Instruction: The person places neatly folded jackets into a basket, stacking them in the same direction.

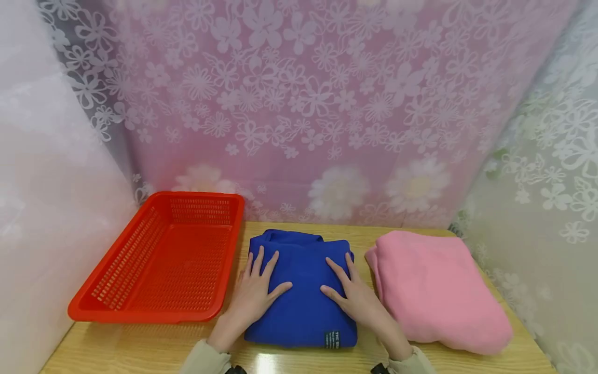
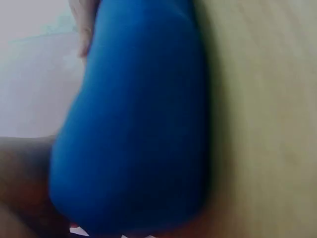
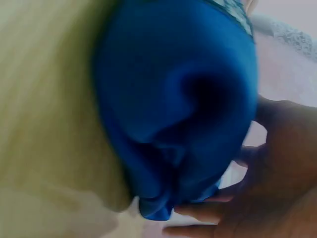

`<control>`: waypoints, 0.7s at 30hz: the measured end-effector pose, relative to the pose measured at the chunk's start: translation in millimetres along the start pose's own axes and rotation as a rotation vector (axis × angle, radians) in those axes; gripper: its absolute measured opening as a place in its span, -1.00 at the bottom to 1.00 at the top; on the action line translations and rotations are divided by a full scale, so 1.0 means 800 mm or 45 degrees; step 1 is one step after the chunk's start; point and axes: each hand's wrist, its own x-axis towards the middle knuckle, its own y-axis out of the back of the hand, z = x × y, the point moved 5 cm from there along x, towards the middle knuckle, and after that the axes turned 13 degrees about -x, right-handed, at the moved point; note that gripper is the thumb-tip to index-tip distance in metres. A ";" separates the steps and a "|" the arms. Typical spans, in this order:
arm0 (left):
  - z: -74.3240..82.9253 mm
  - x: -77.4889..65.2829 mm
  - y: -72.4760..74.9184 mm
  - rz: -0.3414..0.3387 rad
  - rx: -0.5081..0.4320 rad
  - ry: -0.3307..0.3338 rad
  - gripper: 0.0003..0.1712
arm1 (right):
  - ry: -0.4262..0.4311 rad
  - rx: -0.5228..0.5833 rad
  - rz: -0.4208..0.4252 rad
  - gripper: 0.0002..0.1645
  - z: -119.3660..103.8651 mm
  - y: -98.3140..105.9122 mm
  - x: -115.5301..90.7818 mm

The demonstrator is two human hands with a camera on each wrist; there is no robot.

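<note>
the head view takes in what neither wrist view does: the whole folded blue cloth, lying on the wooden table between a red basket on the left and a folded pink cloth on the right. the left wrist view shows only a smooth, rounded blue side next to the wood; the right wrist view shows loose folds and a dark hollow in the opposite side, hidden from above.

the left hand and right hand rest on the blue cloth near its left and right edges, backs up, fingers straight and spread, gripping nothing. both thumbs angle inward over the top, well apart. the forearms come in from the near edge in pale sleeves.

the blue cloth's long axis seems to run away from the person, its sides nearly straight. a loose fold rises at the far end; a dark label sits at the near right corner, its lettering turned sideways.
</note>
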 end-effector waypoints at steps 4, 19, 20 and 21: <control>-0.012 -0.008 0.000 0.036 -0.081 0.058 -0.15 | -0.095 0.156 -0.073 -0.12 0.016 -0.009 -0.007; -0.030 -0.025 0.002 0.077 -0.359 0.257 -0.21 | -0.131 0.617 -0.117 -0.12 0.034 -0.023 -0.017; -0.030 -0.024 0.002 0.074 -0.366 0.266 -0.21 | -0.148 0.643 -0.120 -0.12 0.035 -0.023 -0.017; -0.030 -0.023 0.002 0.073 -0.369 0.271 -0.21 | -0.167 0.660 -0.120 -0.12 0.037 -0.023 -0.017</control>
